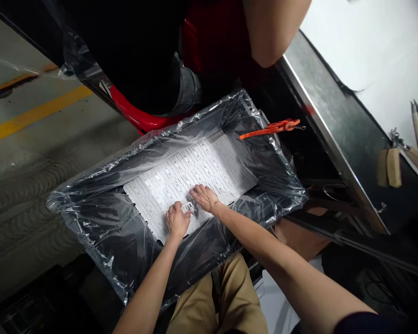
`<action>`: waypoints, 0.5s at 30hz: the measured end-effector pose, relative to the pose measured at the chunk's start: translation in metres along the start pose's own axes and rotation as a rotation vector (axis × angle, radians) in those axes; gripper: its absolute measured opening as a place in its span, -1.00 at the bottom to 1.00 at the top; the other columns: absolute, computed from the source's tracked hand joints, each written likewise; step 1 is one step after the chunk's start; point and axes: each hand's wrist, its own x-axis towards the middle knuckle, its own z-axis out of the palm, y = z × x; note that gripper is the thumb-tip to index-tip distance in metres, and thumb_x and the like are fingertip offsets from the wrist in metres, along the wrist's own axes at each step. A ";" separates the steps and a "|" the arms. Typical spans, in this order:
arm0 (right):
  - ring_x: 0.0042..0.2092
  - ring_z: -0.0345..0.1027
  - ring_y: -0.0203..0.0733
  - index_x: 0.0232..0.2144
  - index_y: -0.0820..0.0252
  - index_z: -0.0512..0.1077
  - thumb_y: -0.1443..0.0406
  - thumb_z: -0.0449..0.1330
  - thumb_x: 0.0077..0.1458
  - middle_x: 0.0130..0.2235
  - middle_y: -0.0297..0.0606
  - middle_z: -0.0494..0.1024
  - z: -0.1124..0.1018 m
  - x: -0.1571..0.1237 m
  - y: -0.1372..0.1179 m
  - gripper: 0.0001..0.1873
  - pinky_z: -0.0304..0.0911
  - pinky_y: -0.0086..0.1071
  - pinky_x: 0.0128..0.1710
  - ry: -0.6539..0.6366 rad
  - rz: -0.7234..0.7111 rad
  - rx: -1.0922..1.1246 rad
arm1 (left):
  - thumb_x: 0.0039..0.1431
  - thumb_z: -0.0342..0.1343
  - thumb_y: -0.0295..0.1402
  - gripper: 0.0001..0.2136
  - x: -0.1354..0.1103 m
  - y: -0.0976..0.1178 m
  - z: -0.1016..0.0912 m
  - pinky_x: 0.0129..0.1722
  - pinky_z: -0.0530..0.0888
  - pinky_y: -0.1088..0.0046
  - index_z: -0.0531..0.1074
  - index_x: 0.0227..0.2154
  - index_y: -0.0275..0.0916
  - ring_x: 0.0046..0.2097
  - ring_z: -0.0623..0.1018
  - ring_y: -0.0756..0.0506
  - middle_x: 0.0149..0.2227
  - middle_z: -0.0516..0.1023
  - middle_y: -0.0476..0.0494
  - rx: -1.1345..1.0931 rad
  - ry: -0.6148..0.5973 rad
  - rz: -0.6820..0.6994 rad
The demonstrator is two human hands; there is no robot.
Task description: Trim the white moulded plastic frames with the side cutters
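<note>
A large flat sheet [181,167], silvery white and cut into rows of small slotted shapes, lies inside a bin [101,232] lined with clear plastic. Near the sheet's front edge, my left hand [177,221] pinches a small flat cut-out piece [188,208] between thumb and fingers. Just to the right, my right hand [205,198] rests on the sheet, fingers stretched out and slightly apart. What lies under the right palm is hidden.
Orange-handled pliers [278,127] sit on the bin's right rim. A seated person [142,55] on a red chair [142,118] is just beyond the bin. To the right stands a metal-edged workbench [320,102] with white paper [379,51] and several hand tools [393,167].
</note>
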 end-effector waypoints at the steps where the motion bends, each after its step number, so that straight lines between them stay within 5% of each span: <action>1: 0.14 0.02 0.02 0.04 0.30 0.18 0.48 -0.06 0.12 0.11 0.07 0.19 -0.001 0.001 0.000 -0.60 0.10 -0.11 0.05 -0.005 -0.012 0.011 | 0.05 0.10 -0.37 -0.78 -0.007 0.003 -0.001 -0.13 0.29 0.27 0.29 -0.22 -0.24 -0.13 0.42 -0.22 -0.30 0.43 -0.20 -0.055 -0.014 -0.019; 6: 0.09 0.17 0.02 -0.04 0.33 0.25 0.48 0.06 0.01 0.00 0.09 0.34 -0.013 0.004 -0.008 -0.60 0.16 -0.14 0.00 -0.091 -0.013 0.156 | 0.03 0.03 -0.35 -0.92 -0.050 0.006 -0.010 -0.33 0.33 0.43 0.34 -0.37 -0.17 -0.41 0.44 -0.09 -0.51 0.41 0.00 -0.385 -0.112 -0.107; 10: -0.09 0.37 -0.01 -0.13 0.30 0.35 0.38 0.18 -0.05 -0.18 0.00 0.49 -0.049 -0.016 0.000 -0.65 0.28 -0.27 -0.16 -0.132 0.060 0.382 | -0.04 -0.03 -0.25 -0.87 -0.058 -0.004 -0.036 -0.46 0.36 0.46 0.25 -0.47 -0.20 -0.49 0.43 -0.06 -0.58 0.34 0.03 -0.695 -0.154 -0.245; 13: -0.23 0.45 -0.20 -0.18 0.28 0.38 0.24 0.14 0.08 -0.24 -0.14 0.54 -0.095 -0.067 0.027 -0.73 0.31 -0.46 -0.29 -0.095 0.119 0.626 | -0.15 0.01 -0.26 -0.84 -0.049 0.009 -0.063 -0.54 0.35 0.50 0.23 -0.47 -0.20 -0.56 0.38 -0.02 -0.59 0.30 0.08 -0.877 -0.239 -0.279; 15: -0.30 0.45 -0.32 -0.16 0.30 0.38 0.20 0.08 0.14 -0.26 -0.20 0.55 -0.129 -0.130 0.047 -0.70 0.31 -0.56 -0.34 -0.024 0.188 0.758 | -0.20 0.06 -0.30 -0.81 -0.046 0.034 -0.082 -0.59 0.31 0.52 0.27 -0.46 -0.21 -0.61 0.33 0.02 -0.60 0.30 0.10 -0.940 -0.357 -0.239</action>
